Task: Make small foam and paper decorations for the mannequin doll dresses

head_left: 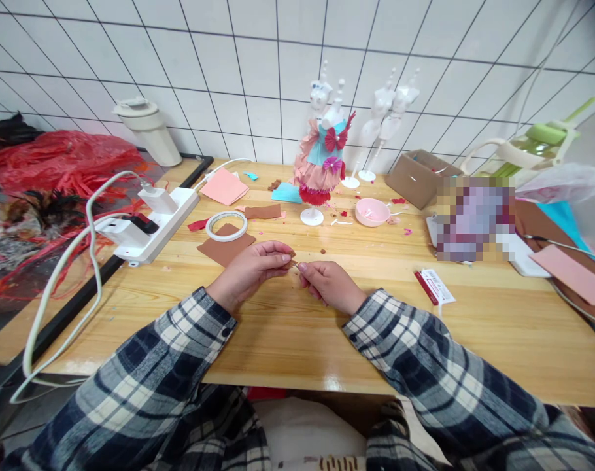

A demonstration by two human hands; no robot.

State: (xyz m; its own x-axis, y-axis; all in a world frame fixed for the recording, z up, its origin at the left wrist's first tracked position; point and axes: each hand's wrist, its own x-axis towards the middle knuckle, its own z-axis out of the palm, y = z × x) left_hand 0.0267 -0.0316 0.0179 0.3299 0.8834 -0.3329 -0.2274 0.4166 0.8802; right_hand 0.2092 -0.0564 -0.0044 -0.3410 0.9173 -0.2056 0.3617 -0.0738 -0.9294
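Over one table point(282, 350), the left hand point(252, 267) pinches one brown scrap point(292, 254); the right hand point(331, 282) is pinched, contents unclear

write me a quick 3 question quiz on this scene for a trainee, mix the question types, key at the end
1. Multiple choice: what do the fingertips of the left hand hold?
a) a phone
b) a small brown piece
c) a pair of scissors

2. True or false: the tape roll lies partly over a brown sheet on the table.

3. Fill in the colour: the bowl to the right of the dressed figure, as the camera sees it, is ____.

Key: 1. b; 2. true; 3. pink
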